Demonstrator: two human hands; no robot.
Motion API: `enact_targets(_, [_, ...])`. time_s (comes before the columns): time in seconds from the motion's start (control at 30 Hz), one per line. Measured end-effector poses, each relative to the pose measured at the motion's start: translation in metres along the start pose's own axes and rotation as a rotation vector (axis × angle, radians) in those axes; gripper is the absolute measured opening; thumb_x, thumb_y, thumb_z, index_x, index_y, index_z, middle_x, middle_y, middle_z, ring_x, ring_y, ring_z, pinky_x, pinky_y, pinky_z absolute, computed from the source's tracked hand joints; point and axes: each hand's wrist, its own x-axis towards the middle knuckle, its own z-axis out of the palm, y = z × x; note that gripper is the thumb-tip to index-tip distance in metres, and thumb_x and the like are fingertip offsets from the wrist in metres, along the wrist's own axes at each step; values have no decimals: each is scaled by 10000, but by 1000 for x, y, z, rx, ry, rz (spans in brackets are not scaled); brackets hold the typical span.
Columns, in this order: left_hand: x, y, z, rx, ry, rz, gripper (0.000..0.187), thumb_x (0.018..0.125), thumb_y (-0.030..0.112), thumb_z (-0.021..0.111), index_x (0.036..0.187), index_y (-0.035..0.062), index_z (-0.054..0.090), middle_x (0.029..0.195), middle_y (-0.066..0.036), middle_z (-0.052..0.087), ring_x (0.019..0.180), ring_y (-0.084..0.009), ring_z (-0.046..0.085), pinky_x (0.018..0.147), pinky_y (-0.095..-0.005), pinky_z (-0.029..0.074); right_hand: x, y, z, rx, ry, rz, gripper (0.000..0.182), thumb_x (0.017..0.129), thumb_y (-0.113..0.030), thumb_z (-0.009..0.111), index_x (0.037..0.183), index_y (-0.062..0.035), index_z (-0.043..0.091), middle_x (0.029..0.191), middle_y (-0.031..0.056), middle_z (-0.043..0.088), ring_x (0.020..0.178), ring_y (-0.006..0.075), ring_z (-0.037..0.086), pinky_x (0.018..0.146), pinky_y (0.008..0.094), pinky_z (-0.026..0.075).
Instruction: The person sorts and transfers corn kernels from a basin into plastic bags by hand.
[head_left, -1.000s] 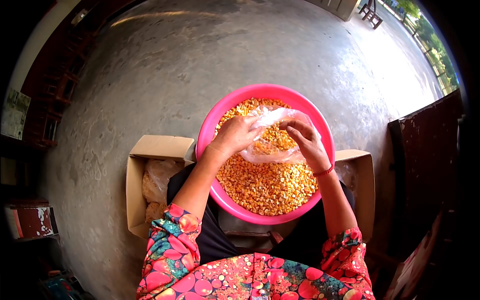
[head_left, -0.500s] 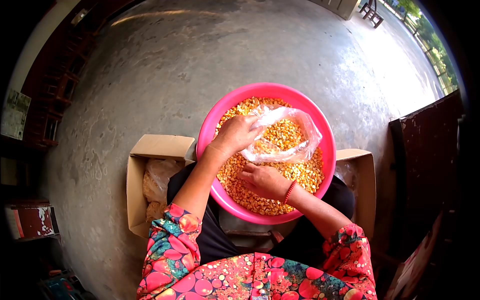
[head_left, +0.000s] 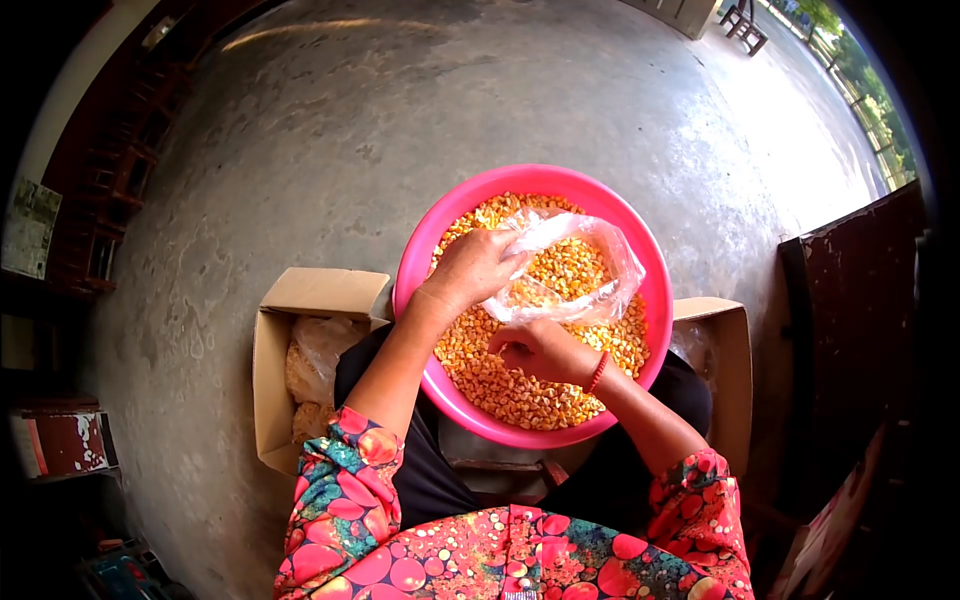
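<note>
A pink basin (head_left: 410, 258) full of yellow corn kernels (head_left: 520, 395) rests on my lap. Inside it, a clear plastic bag (head_left: 625, 265) stands with its mouth spread, and kernels show within. My left hand (head_left: 476, 265) pinches the bag's rim on its left side. Just below the bag, my right hand (head_left: 545, 352), with a red beaded bracelet (head_left: 599, 371) at the wrist, is curled round at the surface of the loose kernels. Its fingertips and palm are partly hidden in shadow.
An open cardboard box (head_left: 275, 385) at my left holds filled plastic bags (head_left: 318, 360). Another cardboard box (head_left: 732, 370) stands at my right, beside dark wooden furniture (head_left: 850, 330). Grey concrete floor (head_left: 300, 150) stretches ahead, with a chair (head_left: 743, 27) outside the doorway.
My right hand has turned and curled its fingers, rising slightly and shifting right toward the bag's lower edge. My left hand and the bag stay in place.
</note>
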Motion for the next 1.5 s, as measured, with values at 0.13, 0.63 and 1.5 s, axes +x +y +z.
enact_targets(0.13, [-1, 2, 0, 2, 26, 17, 245, 831, 236, 606, 917, 7, 609, 753, -229, 602, 716, -377, 611, 611, -427, 457, 5, -22, -15, 510, -148, 415, 167, 922, -189, 550, 917, -33, 611, 636, 2, 553, 550, 69, 523, 489, 233, 409])
enact_targets(0.63, [-1, 2, 1, -5, 23, 29, 229, 830, 217, 611, 941, 16, 617, 771, -214, 616, 716, -365, 619, 614, -416, 465, -4, -1, -72, 277, 583, 201, 183, 915, -166, 558, 916, 3, 628, 864, 36, 622, 807, 99, 584, 709, 282, 482])
enact_targets(1.5, [0, 0, -2, 3, -14, -23, 248, 815, 246, 611, 928, 26, 625, 802, -223, 617, 768, -391, 607, 666, -474, 469, 2, -3, 14, -224, -103, 24, 113, 821, -122, 548, 856, -50, 628, 772, 149, 638, 733, 332, 626, 664, 427, 488])
